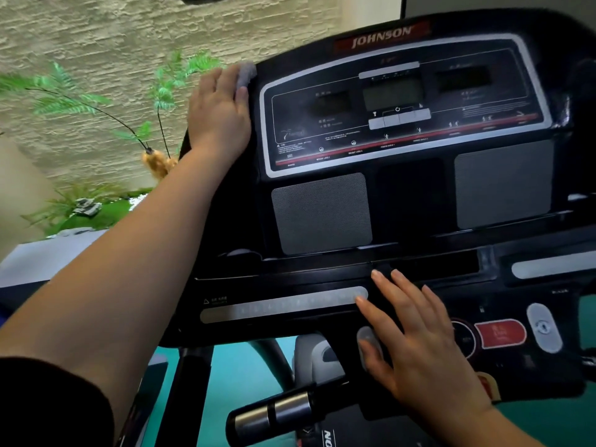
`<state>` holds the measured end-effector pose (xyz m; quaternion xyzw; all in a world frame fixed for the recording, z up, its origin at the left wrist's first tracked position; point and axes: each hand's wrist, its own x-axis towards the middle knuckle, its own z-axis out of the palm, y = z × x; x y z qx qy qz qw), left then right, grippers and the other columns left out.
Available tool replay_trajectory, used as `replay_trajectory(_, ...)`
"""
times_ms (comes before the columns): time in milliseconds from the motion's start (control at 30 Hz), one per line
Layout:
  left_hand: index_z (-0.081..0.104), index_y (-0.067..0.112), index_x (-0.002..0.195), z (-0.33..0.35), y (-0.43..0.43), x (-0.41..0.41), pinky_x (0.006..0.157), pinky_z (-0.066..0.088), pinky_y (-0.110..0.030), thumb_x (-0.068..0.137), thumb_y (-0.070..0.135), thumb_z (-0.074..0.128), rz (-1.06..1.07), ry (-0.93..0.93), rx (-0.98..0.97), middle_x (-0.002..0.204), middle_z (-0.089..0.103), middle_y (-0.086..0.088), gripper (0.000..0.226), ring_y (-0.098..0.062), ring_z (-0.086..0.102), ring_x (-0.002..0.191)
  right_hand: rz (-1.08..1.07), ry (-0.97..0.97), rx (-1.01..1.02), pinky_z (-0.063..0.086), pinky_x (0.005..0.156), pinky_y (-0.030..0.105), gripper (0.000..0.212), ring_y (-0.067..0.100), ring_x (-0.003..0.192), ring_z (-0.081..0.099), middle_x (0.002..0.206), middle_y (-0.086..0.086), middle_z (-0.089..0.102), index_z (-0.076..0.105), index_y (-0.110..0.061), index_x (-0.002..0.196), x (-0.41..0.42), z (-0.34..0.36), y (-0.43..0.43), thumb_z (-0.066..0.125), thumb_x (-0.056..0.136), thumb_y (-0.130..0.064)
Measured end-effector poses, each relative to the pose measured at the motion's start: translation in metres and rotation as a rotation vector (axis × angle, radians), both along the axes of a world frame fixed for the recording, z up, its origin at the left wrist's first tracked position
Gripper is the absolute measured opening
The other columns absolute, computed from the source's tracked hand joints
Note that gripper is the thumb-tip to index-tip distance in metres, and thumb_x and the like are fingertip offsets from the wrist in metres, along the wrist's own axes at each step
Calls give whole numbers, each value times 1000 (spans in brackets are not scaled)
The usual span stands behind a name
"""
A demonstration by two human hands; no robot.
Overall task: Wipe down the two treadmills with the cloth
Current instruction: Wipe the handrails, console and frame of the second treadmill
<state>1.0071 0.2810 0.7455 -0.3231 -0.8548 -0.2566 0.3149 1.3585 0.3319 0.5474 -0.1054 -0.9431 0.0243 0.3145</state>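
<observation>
At the far left a leafy plant stands against a pale stone wall, and the person's left forearm reaches from the near left up towards the treadmill. The left hand lies on the far left corner of its console. The fingers are extended and close together, not curled, and they press the cloth flat against the black edge. Only a pale grey fold shows past the fingertips, and the thumb is hidden. The rest of the console lies to the right of the cloth: the display panel, the two mesh panels below it, and the button rows nearer the person. The console's long axis runs left to right, so the coming stroke probably sweeps rightward along the top rim or down across the display. The left hand is well placed for that, being the nearer one to the far edge. Further right and nearer, the right hand rests spread and relaxed on the lower control bar, holding nothing, apparently as a brace, just left of the red button. No second treadmill is in view.
</observation>
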Motion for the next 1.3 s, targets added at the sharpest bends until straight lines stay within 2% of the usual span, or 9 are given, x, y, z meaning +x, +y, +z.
replay_trajectory(267, 35, 24, 146, 6, 17, 22, 117, 10, -30, 101, 36, 31, -145, 2, -73, 155, 26, -5, 47, -24, 21, 143, 14, 4, -13, 25, 112, 50, 49, 27, 140, 32, 148, 10, 40, 47, -23, 132, 1, 1, 2, 48, 87, -41)
replay_trajectory(567, 26, 15, 149, -85, -26, 104, 120, 3, -34, 99, 21, 39, -226, -100, 11, 159, 8, -17, 52, -31, 3, 147, 13, -41, -42, 20, 115, 48, 49, 26, 142, 29, 149, 9, 38, 46, -23, 134, 3, 2, 1, 45, 89, -42)
replay_trajectory(700, 18, 17, 151, -120, -56, 152, 113, -4, -12, 98, 13, 43, -231, -219, -35, 160, -5, -11, 59, -16, -8, 146, 11, -51, -50, 19, 115, 48, 50, 26, 142, 28, 149, 9, 38, 45, -23, 135, 4, 3, 1, 45, 89, -42)
replay_trajectory(800, 36, 20, 145, -118, -80, 169, 104, 1, 1, 98, 17, 47, -236, -352, -96, 159, 15, -4, 49, -13, 14, 145, 15, -35, -57, 21, 115, 49, 49, 27, 142, 29, 149, 10, 39, 47, -22, 134, 4, 2, 0, 45, 89, -41)
replay_trajectory(900, 58, 22, 130, -94, -100, 163, 103, 34, -17, 94, 18, 55, -224, -413, 63, 136, 53, 2, 36, -11, 50, 123, 20, -30, -58, 21, 115, 49, 49, 27, 142, 30, 149, 10, 39, 48, -22, 133, 4, 2, 0, 44, 89, -41)
replay_trajectory(1033, 56, 16, 126, -55, -110, 126, 96, 34, -11, 91, 18, 57, -72, -108, 325, 126, 54, 0, 35, -9, 48, 111, 20, -42, -50, 21, 115, 50, 50, 28, 142, 29, 149, 11, 38, 47, -21, 133, 4, 2, 0, 44, 88, -41)
replay_trajectory(1133, 39, 12, 143, -40, -92, 71, 116, 17, -25, 93, 13, 53, -66, -38, 72, 152, 32, -10, 52, -23, 27, 141, 17, -55, -42, 21, 115, 50, 50, 28, 141, 30, 149, 11, 38, 49, -20, 133, 4, 2, 1, 43, 89, -41)
replay_trajectory(1233, 21, 7, 150, -57, -74, 38, 114, -3, -25, 91, 2, 50, -94, -29, -217, 158, 11, -16, 66, -31, 7, 147, 15, -41, -46, 24, 113, 51, 49, 29, 140, 32, 148, 12, 40, 54, -18, 130, 4, 2, 2, 43, 89, -41)
replay_trajectory(1300, 20, 4, 150, -71, -77, 37, 116, 1, -29, 90, -1, 49, -98, 9, -247, 157, 12, -18, 66, -34, 9, 146, 14, -45, -53, 24, 114, 51, 49, 28, 141, 31, 148, 11, 39, 54, -18, 131, 4, 1, 1, 43, 90, -42)
